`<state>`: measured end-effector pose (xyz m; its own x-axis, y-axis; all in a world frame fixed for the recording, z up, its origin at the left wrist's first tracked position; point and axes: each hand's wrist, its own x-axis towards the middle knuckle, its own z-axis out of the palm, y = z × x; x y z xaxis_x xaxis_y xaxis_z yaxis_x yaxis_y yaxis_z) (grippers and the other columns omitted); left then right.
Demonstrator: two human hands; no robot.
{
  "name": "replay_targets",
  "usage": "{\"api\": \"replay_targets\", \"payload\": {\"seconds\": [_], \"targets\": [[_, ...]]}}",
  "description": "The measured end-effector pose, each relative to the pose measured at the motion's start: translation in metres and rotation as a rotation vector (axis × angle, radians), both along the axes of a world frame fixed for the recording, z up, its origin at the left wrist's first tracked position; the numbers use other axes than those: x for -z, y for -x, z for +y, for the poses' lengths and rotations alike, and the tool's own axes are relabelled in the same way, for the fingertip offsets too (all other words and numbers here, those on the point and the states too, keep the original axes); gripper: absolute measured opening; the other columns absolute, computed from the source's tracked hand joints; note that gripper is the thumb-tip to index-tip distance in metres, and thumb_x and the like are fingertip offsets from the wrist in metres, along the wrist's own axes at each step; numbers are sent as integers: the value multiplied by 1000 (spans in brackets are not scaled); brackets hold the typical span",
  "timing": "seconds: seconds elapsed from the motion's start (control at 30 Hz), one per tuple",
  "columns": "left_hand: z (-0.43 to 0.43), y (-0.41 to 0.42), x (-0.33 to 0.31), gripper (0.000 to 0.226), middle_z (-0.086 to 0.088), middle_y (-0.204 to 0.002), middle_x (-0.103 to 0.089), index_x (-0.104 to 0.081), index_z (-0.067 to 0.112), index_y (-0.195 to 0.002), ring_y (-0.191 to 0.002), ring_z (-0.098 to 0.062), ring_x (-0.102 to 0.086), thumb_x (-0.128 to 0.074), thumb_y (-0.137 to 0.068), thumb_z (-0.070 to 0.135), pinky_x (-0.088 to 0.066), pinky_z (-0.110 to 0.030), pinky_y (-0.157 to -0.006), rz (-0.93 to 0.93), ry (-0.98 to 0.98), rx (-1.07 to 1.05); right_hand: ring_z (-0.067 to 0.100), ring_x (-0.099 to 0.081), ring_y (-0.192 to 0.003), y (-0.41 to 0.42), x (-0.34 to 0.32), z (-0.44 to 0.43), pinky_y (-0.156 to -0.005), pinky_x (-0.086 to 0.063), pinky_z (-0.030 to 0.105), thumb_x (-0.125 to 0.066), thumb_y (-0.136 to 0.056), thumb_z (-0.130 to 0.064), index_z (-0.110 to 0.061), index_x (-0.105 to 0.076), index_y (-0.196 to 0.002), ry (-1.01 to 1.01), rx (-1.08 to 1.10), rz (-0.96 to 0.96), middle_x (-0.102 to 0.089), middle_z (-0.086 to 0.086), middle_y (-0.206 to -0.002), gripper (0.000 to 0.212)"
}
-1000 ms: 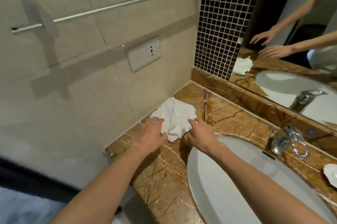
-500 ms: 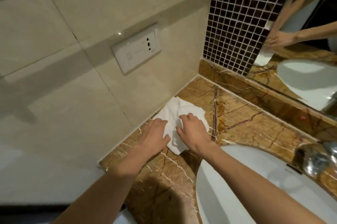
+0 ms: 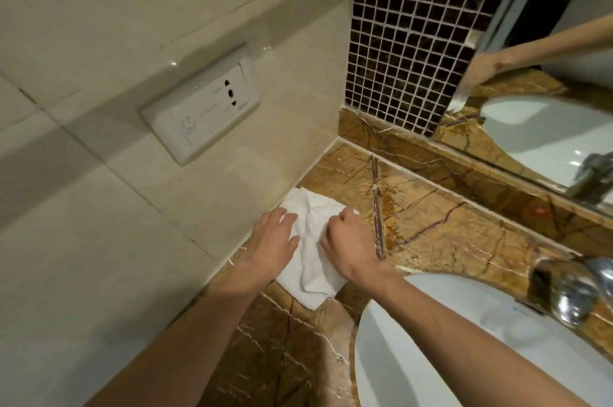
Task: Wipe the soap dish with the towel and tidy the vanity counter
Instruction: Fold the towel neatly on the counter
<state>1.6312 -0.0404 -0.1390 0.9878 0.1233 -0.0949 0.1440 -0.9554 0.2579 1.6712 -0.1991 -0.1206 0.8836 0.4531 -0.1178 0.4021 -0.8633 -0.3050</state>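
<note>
A crumpled white towel [image 3: 311,254] lies on the brown marble counter [image 3: 431,227] against the left wall. My left hand [image 3: 270,247] rests flat on the towel's left side, fingers spread. My right hand [image 3: 348,244] is curled on the towel's right side, fingers pinching the cloth. The soap dish is out of view.
A white basin [image 3: 447,350] is set in the counter at lower right, with a chrome faucet [image 3: 577,294] behind it. A wall socket plate [image 3: 202,114] sits above the towel. Dark mosaic tile [image 3: 408,25] and a mirror [image 3: 547,108] back the counter.
The view has moved closer and lower toward the counter corner. Both hands have pressed onto the towel, and the towel is more bunched and narrower than before.
</note>
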Motion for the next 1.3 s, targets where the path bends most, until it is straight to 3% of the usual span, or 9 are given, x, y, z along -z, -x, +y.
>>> {"api": "replay_targets", "payload": {"seconds": [0.1,0.27,0.47,0.63,0.77,0.9,1.03,1.2,1.3], "targets": [[-3,-13,3,49,-11,-147,-35,-40,16,-138,-135,-27,-31,-52,-93,31,-24,-37,-111,2,47,-37,34,-48,-106,-6,4,0,-90,-39,44,-48,-90,-51,-10,-60,-109,48,4,75,-51,14,-111,47],[-5,-22,10,52,-10,-142,-38,-42,16,-138,-132,-26,-33,-56,-91,35,-27,-36,-109,19,138,-97,32,-45,-96,0,15,0,-84,-41,43,-50,-89,-30,-12,-61,-93,-29,-4,76,-47,11,-101,22],[0,-30,16,63,-17,-137,-43,-35,10,-140,-128,-32,-39,-54,-90,43,-28,-38,-107,53,245,-240,28,-50,-92,-14,12,-12,-83,-44,42,-44,-92,-25,-8,-57,-91,-173,104,19,-52,10,-101,22],[4,-36,22,68,-18,-133,-50,-41,3,-133,-125,-33,-44,-66,-83,42,-33,-40,-103,53,280,-381,31,-44,-109,-8,9,-2,-94,-39,48,-40,-83,-69,-13,-51,-112,-4,109,202,-44,11,-120,64],[2,-34,26,63,-17,-125,-55,-48,4,-125,-118,-32,-49,-66,-82,46,-38,-38,-96,20,318,-413,35,-46,-105,8,13,3,-86,-39,43,-52,-86,-36,-10,-53,-107,1,108,27,-44,13,-115,33],[7,-34,28,58,-14,-119,-59,-52,7,-120,-112,-30,-54,-66,-81,48,-38,-32,-87,-19,374,-405,30,-43,-99,13,13,8,-84,-36,42,-50,-89,-48,-12,-56,-102,-37,56,7,-44,8,-106,39],[8,-29,27,47,2,-96,-57,-53,15,-105,-97,-24,-58,-69,-76,49,-36,-29,-77,-29,535,-414,35,-49,-99,7,15,7,-84,-39,43,-50,-91,-34,-7,-59,-95,-40,80,115,-51,14,-107,29],[17,-22,24,45,-2,-104,-61,-54,15,-108,-100,-25,-58,-68,-79,47,-44,-36,-81,-50,632,-476,25,-58,-81,-27,6,-8,-70,-52,36,-52,-92,-24,-10,-57,-94,-192,184,86,-57,12,-105,15],[11,-21,23,54,-5,-118,-57,-47,13,-121,-111,-29,-54,-63,-83,47,-38,-33,-85,-17,567,-470,28,-58,-100,-41,17,-14,-88,-53,39,-56,-93,-24,-8,-54,-110,-117,236,170,-51,16,-124,24]]}}
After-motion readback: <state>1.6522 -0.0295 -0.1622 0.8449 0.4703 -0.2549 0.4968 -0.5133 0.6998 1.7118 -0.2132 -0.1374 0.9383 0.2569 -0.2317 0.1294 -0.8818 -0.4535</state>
